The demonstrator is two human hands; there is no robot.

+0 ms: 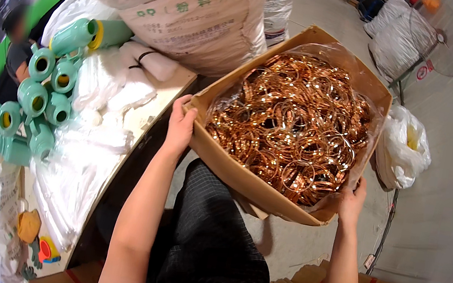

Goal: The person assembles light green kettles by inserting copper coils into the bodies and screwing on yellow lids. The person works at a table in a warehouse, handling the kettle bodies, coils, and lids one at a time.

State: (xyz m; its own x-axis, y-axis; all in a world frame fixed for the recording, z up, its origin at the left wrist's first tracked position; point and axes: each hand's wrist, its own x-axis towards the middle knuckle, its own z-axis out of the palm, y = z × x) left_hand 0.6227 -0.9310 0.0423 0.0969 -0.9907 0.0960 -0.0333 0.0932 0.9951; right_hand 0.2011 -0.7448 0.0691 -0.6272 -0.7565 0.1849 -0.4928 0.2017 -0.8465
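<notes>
An open cardboard box [234, 169] is held up in front of me, tilted so that its inside shows. It is heaped with shiny copper-coloured rings [300, 123], and a clear plastic liner [374, 77] stands out along its walls. My left hand [182, 124] grips the left corner, with its fingertips over the rim. At the lower right corner, my right hand [351, 203] holds the box and the edge of the liner. Part of each hand's grip is hidden by the cardboard.
On my left, a table [150, 115] carries several green plastic parts [32, 96] and clear plastic bags [73, 176]. A big woven sack [193, 17] stands behind it. Flattened cardboard [305, 278] lies low right. By the wall are a white bag [406, 149] and a fan [441, 39]. Someone stands far left.
</notes>
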